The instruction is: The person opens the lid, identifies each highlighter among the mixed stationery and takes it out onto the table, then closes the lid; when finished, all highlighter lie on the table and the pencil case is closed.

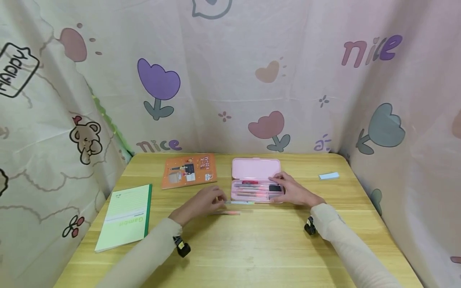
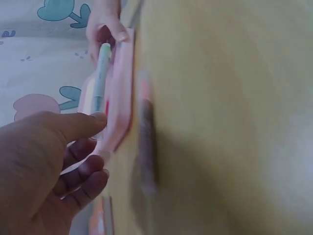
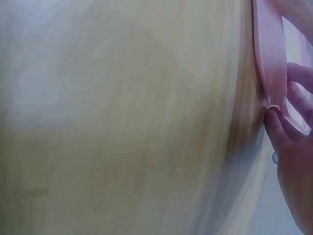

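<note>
A pink pencil case lies with its lid raised at the far middle of the table, several pens inside. My left hand pinches a pale blue-green pen between thumb and fingers, just in front of the case's left part. At the right end of the case, my right hand grips it, thumb at the near edge and fingers over the far side. Another pen, pinkish, lies on the table near the left hand; it is blurred in the left wrist view.
Behind the left hand lies an orange book. A pale green notebook lies at the table's left side. On the far right is a small light-blue strip. Patterned curtains hang behind the table and along both sides.
</note>
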The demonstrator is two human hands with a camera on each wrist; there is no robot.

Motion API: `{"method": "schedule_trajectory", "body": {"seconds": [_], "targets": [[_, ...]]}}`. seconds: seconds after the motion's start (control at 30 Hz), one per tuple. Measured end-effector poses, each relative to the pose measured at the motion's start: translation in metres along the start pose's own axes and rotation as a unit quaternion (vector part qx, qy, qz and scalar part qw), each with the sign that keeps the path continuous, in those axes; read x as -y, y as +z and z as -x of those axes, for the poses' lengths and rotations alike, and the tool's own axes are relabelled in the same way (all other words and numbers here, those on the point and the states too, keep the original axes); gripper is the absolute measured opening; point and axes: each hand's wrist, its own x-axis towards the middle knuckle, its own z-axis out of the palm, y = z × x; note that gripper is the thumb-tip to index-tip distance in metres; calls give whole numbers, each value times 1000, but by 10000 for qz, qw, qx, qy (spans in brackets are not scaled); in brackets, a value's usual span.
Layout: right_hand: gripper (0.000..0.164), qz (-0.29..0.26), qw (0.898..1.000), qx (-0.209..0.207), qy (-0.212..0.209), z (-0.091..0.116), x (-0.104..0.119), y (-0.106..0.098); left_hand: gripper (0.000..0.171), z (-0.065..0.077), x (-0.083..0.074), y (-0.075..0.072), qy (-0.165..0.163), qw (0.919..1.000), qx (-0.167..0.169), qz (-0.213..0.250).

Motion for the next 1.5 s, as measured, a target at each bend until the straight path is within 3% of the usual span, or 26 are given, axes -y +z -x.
{"method": "schedule_trajectory", "body": {"seconds": [0.17,0.3,0.67,1.03,1.23,1.37,1.5], "targets": [[100,13,10000,-31,66,2,0,-4,11,30,7,7,122,9994,-146,-283],[100,4,9999,24,133,3,1,-5,9,46,11,13,192,9985,-209,-478],[100,-39,9999,45,146,2,3,-5,6,59,21,19,419,9961,-221,-740],[100,-73,9998,61,192,0,3,-3,9,62,26,18,492,9967,-290,-582],[100,-114,9996,94,226,1,5,-4,11,60,22,14,34,9992,-204,-331],[100,-100,9997,64,192,0,5,-3,18,48,17,9,-248,9992,-256,-163],[100,-101,9997,85,197,0,5,-2,22,24,13,6,-272,9991,-302,-100]]}}
